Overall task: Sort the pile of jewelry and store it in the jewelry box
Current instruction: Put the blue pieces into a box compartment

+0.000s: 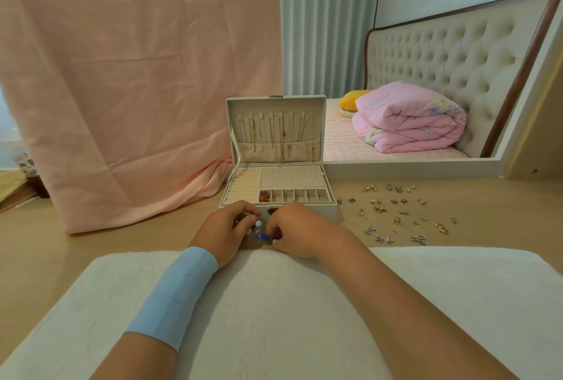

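A white jewelry box (323,209) stands open on the table, with several necklaces hanging in its lid and a small orange piece (264,196) in its leftmost front compartment. Just in front of the box, my left hand (227,229) and my right hand (294,229) meet, fingers curled. Between them they pinch a beaded piece (260,232) with white and blue beads. A scatter of small earrings and rings (399,212) lies on the table to the right of the box.
A white fluffy mat (274,312) covers the near table under my forearms. A pink cloth (128,90) hangs behind and left of the box. A mirror (426,75) at the back right reflects a bed with a pink quilt.
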The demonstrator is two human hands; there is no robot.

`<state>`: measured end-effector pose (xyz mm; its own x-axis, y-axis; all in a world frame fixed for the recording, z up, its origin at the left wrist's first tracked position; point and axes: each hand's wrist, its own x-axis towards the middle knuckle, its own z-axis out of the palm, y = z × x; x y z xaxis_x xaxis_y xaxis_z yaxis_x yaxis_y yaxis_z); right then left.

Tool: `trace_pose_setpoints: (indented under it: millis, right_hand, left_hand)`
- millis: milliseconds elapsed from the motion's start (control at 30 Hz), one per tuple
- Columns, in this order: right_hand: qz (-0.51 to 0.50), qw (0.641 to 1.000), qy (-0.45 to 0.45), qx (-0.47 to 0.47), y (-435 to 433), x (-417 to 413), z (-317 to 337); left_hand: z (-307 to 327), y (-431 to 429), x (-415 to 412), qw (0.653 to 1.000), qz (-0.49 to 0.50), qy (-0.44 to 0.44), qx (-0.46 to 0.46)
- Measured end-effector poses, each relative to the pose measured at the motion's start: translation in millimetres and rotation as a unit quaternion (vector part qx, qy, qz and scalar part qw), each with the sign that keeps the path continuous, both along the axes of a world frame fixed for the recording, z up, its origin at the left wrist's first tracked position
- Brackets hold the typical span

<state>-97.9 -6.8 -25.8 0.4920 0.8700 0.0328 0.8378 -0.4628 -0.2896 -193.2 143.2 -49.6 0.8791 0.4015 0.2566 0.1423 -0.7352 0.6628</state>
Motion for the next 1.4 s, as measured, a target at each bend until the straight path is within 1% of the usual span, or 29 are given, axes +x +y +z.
trace_pose_setpoints:
  millis: [67,133,200,267,367,433,500,533,600,667,700,800,967,1067,1200,1267,1333,1400]
  right_hand:
    - [-0.007,1.0,0.008,0.008,-0.9,0.7,0.5]
    - [-0.007,1.0,0.002,0.011,-2.1,0.5,1.8]
    - [-0.001,1.0,-0.004,0.011,-3.9,-0.5,3.5]
    - [0.002,1.0,0.01,0.016,-4.9,-0.2,4.3]
    - [-0.012,0.996,0.073,0.047,-6.7,0.5,9.1]
    - [-0.022,0.99,0.114,0.081,-9.2,1.1,16.1]
    - [-0.046,0.973,0.18,0.136,-12.8,3.9,23.9]
    - [-0.058,0.958,0.225,0.168,-14.6,5.8,27.2]
    - [-0.066,0.924,0.299,0.231,-16.1,11.2,32.4]
    - [-0.06,0.897,0.342,0.273,-15.8,19.4,36.1]
    - [-0.055,0.89,0.354,0.282,-15.1,23.7,37.9]
    - [-0.045,0.88,0.378,0.285,-14.0,36.5,42.6]
    - [-0.051,0.854,0.417,0.307,-8.5,55.3,50.4]
    - [-0.072,0.841,0.422,0.332,-4.2,66.5,52.4]
    - [-0.09,0.835,0.404,0.362,-0.7,76.1,51.2]
    - [-0.092,0.828,0.406,0.375,2.5,80.0,48.7]
    - [-0.091,0.822,0.416,0.379,6.5,82.8,46.0]
    - [-0.086,0.826,0.418,0.368,8.3,83.3,44.6]
  left_hand:
    - [1.2,-1.3,0.6,0.999,0.0,-0.014,-0.052]
    - [3.7,-4.6,-0.4,0.989,-0.004,-0.014,-0.146]
    - [7.2,-8.8,-1.9,0.975,-0.004,-0.008,-0.222]
    - [12.1,-12.0,-2.7,0.951,0.0,-0.007,-0.31]
    - [19.9,-11.3,-4.6,0.903,-0.011,0.014,-0.43]
    - [25.1,-9.2,-6.0,0.882,-0.032,0.025,-0.47]
    - [31.5,-7.0,-6.4,0.869,-0.054,0.016,-0.491]
    - [35.3,-6.0,-6.0,0.868,-0.064,0.008,-0.492]
    - [42.4,-4.0,-3.2,0.88,-0.078,-0.001,-0.469]
    - [49.8,-2.0,2.9,0.898,-0.083,-0.009,-0.431]
    - [53.9,-1.9,7.0,0.906,-0.087,-0.01,-0.414]
    - [66.4,-1.7,24.0,0.927,-0.09,-0.008,-0.365]
    - [80.8,0.5,54.8,0.963,-0.042,0.014,-0.266]
    - [82.0,-1.5,65.9,0.967,-0.037,0.042,-0.247]
    - [75.8,2.0,74.5,0.982,-0.04,0.074,-0.168]
    - [71.7,6.2,78.2,0.987,-0.03,0.06,-0.144]
    - [68.1,9.8,80.0,0.988,-0.023,0.038,-0.151]
    - [66.6,13.7,80.8,0.988,-0.02,0.025,-0.15]
